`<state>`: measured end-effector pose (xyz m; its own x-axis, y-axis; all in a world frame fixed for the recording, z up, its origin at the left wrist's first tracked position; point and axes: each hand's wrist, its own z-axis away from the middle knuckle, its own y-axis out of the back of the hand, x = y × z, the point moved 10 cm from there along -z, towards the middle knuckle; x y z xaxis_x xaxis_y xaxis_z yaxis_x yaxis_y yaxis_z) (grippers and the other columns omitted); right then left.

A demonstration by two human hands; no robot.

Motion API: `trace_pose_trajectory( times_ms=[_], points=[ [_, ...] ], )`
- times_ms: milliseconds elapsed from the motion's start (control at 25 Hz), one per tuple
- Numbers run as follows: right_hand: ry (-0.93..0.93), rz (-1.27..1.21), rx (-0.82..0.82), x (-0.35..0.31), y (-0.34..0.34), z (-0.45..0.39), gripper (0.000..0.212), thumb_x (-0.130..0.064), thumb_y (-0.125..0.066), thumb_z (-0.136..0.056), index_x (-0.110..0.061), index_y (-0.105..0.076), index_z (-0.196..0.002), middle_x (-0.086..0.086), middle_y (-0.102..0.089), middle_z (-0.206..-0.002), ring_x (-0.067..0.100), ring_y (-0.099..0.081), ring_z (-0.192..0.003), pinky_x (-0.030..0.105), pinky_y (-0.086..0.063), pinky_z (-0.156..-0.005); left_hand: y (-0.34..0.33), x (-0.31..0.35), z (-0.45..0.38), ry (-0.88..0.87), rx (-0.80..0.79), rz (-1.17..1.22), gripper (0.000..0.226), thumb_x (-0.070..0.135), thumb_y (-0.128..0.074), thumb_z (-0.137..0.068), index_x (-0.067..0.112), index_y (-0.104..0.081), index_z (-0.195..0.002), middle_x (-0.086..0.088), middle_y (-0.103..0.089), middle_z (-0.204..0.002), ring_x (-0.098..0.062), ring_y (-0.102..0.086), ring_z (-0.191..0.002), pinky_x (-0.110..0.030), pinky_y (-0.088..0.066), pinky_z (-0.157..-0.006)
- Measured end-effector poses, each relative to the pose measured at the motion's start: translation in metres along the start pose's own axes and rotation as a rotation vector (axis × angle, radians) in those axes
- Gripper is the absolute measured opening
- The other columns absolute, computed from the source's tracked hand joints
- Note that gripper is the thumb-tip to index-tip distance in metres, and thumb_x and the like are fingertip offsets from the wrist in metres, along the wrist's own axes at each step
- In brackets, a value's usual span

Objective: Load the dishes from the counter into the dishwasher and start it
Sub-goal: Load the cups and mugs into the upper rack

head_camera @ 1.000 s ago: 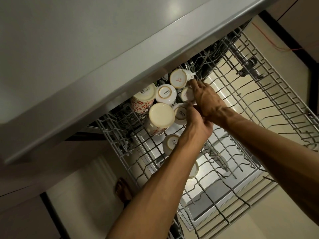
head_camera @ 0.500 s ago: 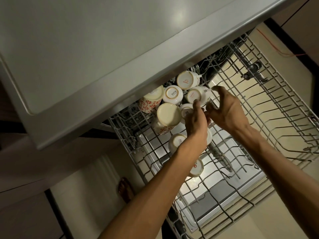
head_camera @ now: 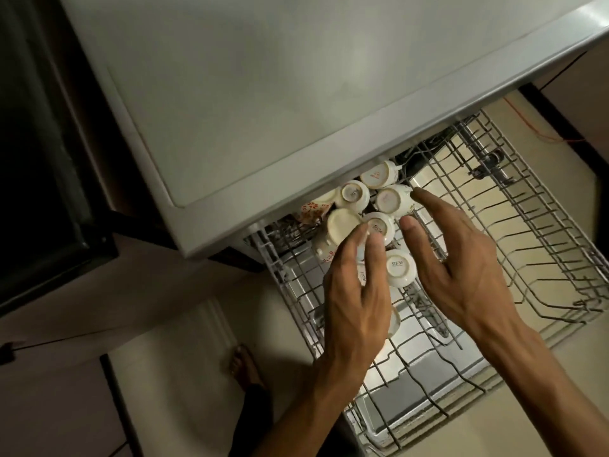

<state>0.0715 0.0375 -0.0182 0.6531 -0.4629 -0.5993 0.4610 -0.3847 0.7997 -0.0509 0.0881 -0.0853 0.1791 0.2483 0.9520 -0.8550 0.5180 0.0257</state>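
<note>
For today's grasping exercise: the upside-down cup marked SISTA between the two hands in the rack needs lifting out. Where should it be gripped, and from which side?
Grip the SISTA cup from above, fingers round its side wall just below the raised foot ring. It sits mouth-down in the rack, so the rim cannot be reached. Neighbouring cups crowd its far-left side; coming in on the right, where the right hand is, looks freest.

- Pale grey tabletop (head_camera: 263,77) fills upper frame, dull light sheen on it.
- Dark opening (head_camera: 33,143) at left, black-framed.
- Beige floor (head_camera: 184,351) below, dim warm light.
- Thin orange cord (head_camera: 540,133) on floor, upper right.
- Black cable (head_camera: 59,341) runs across lower left.
</note>
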Motion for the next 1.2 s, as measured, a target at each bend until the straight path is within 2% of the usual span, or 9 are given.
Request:
trace_pose_trajectory(
  times_ms=[80,160,280,400,520,600,680,920,1200],
  points=[
    [0.043,-0.050,0.014,-0.024,0.008,0.004,0.048,-0.043,-0.044,-0.099,-0.017,-0.051,-0.139,-0.004,-0.058,-0.135,0.010,-0.052,-0.125,0.011,-0.035,-0.100,0.026,0.032,0.021,-0.095,0.036,-0.039,0.060,0.062,-0.035,-0.094,0.023,-0.055,-0.134,0.012,-0.060,-0.132,0.007,-0.052,-0.121,-0.017,-0.045,-0.098],
    [0.084,-0.100,0.049,-0.054,0.015,0.008,0.044,-0.040,-0.046,-0.099,-0.017,-0.053,-0.137,-0.010,-0.058,-0.130,0.004,-0.053,-0.119,0.003,-0.033,-0.096,0.049,0.053,0.032,-0.151,0.078,-0.029,0.057,0.057,-0.037,-0.095,0.020,-0.058,-0.132,0.013,-0.062,-0.129,0.005,-0.054,-0.120,-0.012,-0.045,-0.093],
    [0.189,-0.166,0.064,-0.104,0.020,0.018,0.040,-0.036,-0.049,-0.099,-0.017,-0.055,-0.133,-0.010,-0.060,-0.124,0.006,-0.058,-0.110,0.005,-0.039,-0.089,0.089,0.084,0.045,-0.235,0.169,-0.049,0.043,0.043,-0.044,-0.100,0.017,-0.060,-0.130,0.014,-0.063,-0.127,0.003,-0.055,-0.120,-0.012,-0.046,-0.093],
    [0.214,-0.227,0.003,-0.153,0.012,0.023,0.043,-0.043,-0.046,-0.098,-0.020,-0.053,-0.135,-0.008,-0.060,-0.129,0.010,-0.063,-0.098,0.004,-0.040,-0.073,0.130,0.107,0.049,-0.233,0.228,-0.089,0.049,0.051,-0.040,-0.096,0.023,-0.057,-0.133,0.017,-0.060,-0.131,0.002,-0.051,-0.125,-0.022,-0.044,-0.103],
    [0.223,-0.266,-0.074,-0.196,-0.003,0.028,0.046,-0.047,-0.046,-0.098,-0.025,-0.049,-0.138,-0.007,-0.064,-0.124,0.004,-0.056,-0.085,0.007,-0.037,-0.069,0.172,0.121,0.055,-0.186,0.274,0.002,0.055,0.054,-0.039,-0.096,0.020,-0.055,-0.136,0.010,-0.058,-0.135,0.004,-0.050,-0.126,-0.010,-0.041,-0.099],
    [0.248,-0.313,-0.135,-0.231,-0.015,0.037,0.048,-0.049,-0.046,-0.097,-0.026,-0.048,-0.139,-0.008,-0.063,-0.126,0.001,-0.059,-0.101,0.018,-0.050,-0.080,0.206,0.131,0.068,-0.171,0.327,0.021,0.057,0.052,-0.039,-0.092,0.018,-0.054,-0.136,0.011,-0.059,-0.133,0.007,-0.050,-0.123,-0.006,-0.040,-0.095],
    [0.258,-0.363,-0.178,-0.267,-0.025,0.046,0.050,-0.051,-0.046,-0.096,-0.026,-0.048,-0.140,-0.011,-0.058,-0.133,0.001,-0.054,-0.120,0.027,-0.049,-0.096,0.242,0.143,0.085,-0.176,0.387,-0.028,0.053,0.047,-0.038,-0.094,0.018,-0.055,-0.135,0.016,-0.059,-0.131,0.011,-0.051,-0.120,-0.004,-0.039,-0.093],
    [0.359,-0.394,-0.339,-0.369,-0.061,0.061,0.052,-0.059,-0.042,-0.096,-0.035,-0.042,-0.142,-0.015,-0.049,-0.143,0.004,-0.053,-0.123,0.028,-0.048,-0.101,0.339,0.152,0.125,-0.105,0.554,-0.038,0.054,0.058,-0.034,-0.095,0.030,-0.051,-0.138,0.019,-0.055,-0.136,0.014,-0.047,-0.121,-0.001,-0.037,-0.094],
    [0.470,-0.430,-0.412,-0.469,-0.094,0.061,0.050,-0.048,-0.048,-0.098,-0.020,-0.050,-0.139,-0.005,-0.055,-0.138,0.006,-0.049,-0.128,0.028,-0.047,-0.102,0.431,0.195,0.136,-0.211,0.710,-0.010,0.051,0.050,-0.035,-0.092,0.028,-0.051,-0.135,0.028,-0.052,-0.122,0.021,-0.047,-0.113,0.000,-0.038,-0.089]
  ],
)
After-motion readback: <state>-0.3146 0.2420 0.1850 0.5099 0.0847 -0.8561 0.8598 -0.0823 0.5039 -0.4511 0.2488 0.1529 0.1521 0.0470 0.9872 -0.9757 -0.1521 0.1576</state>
